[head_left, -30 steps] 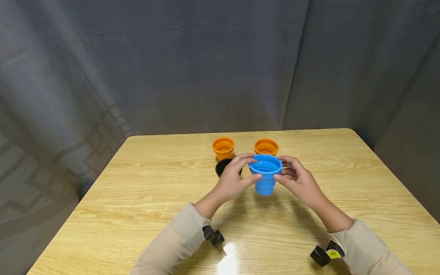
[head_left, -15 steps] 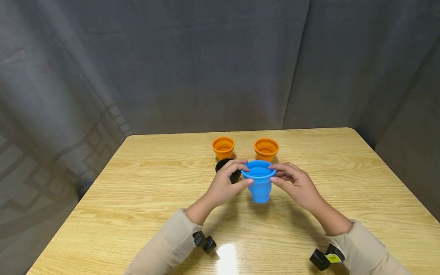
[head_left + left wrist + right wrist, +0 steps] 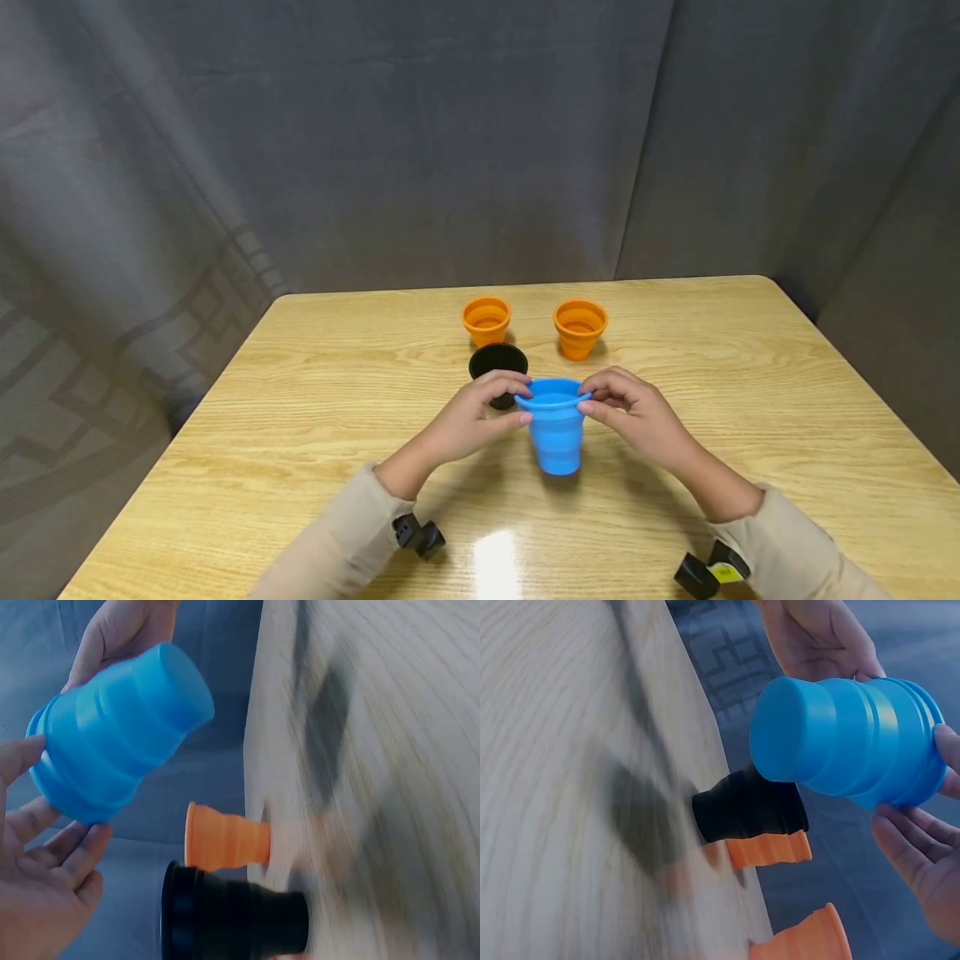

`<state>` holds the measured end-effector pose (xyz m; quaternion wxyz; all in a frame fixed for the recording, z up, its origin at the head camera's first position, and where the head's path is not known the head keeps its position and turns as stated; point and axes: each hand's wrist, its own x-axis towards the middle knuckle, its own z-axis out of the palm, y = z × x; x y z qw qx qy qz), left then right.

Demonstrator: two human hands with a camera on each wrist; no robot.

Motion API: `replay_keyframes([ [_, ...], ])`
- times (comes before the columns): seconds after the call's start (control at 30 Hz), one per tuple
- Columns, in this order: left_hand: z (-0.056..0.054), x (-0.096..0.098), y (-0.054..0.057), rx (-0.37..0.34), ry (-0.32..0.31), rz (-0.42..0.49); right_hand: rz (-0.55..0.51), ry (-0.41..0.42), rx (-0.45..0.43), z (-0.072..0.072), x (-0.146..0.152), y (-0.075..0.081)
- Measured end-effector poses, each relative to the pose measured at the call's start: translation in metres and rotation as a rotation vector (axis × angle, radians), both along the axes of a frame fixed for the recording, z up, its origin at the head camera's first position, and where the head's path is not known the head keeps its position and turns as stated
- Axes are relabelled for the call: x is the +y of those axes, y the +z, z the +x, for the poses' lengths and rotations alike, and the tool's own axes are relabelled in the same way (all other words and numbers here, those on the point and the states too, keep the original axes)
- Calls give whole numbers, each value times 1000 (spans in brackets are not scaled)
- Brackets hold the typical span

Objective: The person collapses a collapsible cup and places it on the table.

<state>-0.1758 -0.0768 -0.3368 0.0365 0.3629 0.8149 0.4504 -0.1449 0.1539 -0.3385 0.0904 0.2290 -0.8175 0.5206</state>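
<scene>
A blue collapsible cup with stepped sides is held up off the table, rim upward. My left hand pinches its rim on the left, thumb in front and fingers behind. On the opposite side my right hand pinches the rim the same way. In the left wrist view the cup shows its flat base, well apart from the wood. The right wrist view also has the cup between both hands. Just behind my left fingers stands a black cup, partly covered by that hand.
Two orange cups stand side by side toward the far edge of the wooden table. Grey curtains hang behind the table and along its sides. A small black camera is strapped at each wrist.
Both hands have brought the blue cup nearer to me and slightly left, keeping hold of its rim. The black cup and the right orange cup now show more fully.
</scene>
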Motion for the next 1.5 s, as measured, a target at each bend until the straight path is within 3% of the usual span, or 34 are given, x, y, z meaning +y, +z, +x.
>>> replay_keyframes([
  [0.13,1,-7,2,36,-43,-54,-41,29,-41,0,-2,-2],
  [0.3,2,-11,4,101,-90,-56,-104,66,-89,1,-5,-4],
  [0.5,2,-13,5,92,-155,-47,-124,92,-162,2,-8,-4],
  [0.73,0,-14,4,45,-187,-12,-93,122,-170,2,-9,-5],
  [1.03,-5,-17,-4,-111,-187,55,16,177,-13,0,-8,-7],
  [1.33,-6,-17,-7,-194,-195,110,60,207,-56,0,-9,-3],
  [1.5,-7,-17,-9,-242,-220,137,20,271,-121,0,-10,-1],
])
